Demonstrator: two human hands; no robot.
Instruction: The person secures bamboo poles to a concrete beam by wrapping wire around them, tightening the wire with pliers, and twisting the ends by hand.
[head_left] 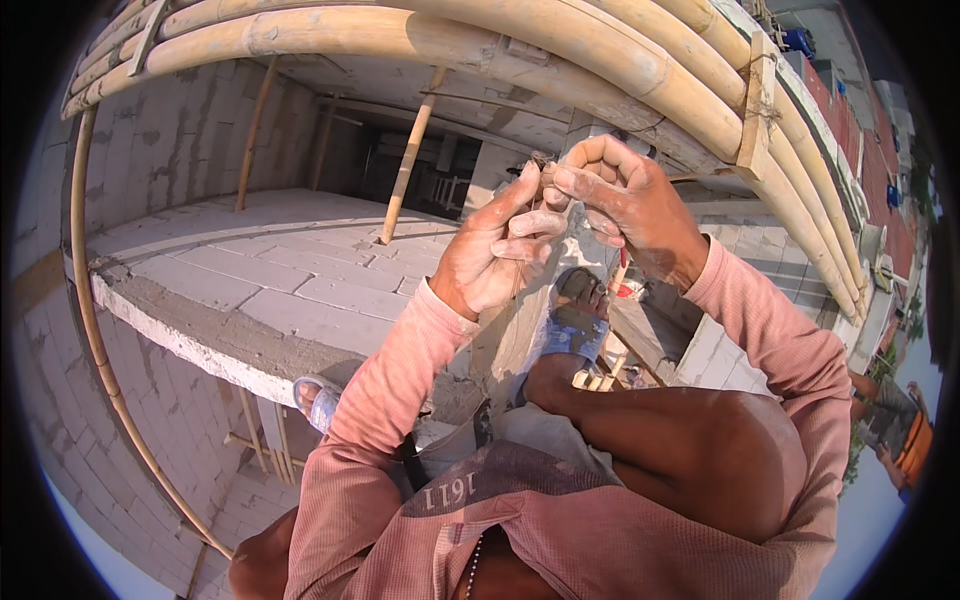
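My two dusty hands meet at chest height, fingertips almost touching. Between them is a small dark bit of what looks like thin wire, mostly covered by fingers. My left hand pinches it between thumb and forefinger, the other fingers curled in. From the right, my right hand closes thumb and fingers on the same spot. Beneath the hands runs a narrow grey wall top, where I squat with a sandalled foot on it. My other sandalled foot rests at the slab edge to the left.
Thick bamboo poles curve across the top and down the right, with a wooden cleat across them. Upright bamboo props stand on the block-paved slab. A drop lies beyond its rough edge. Another person is far right.
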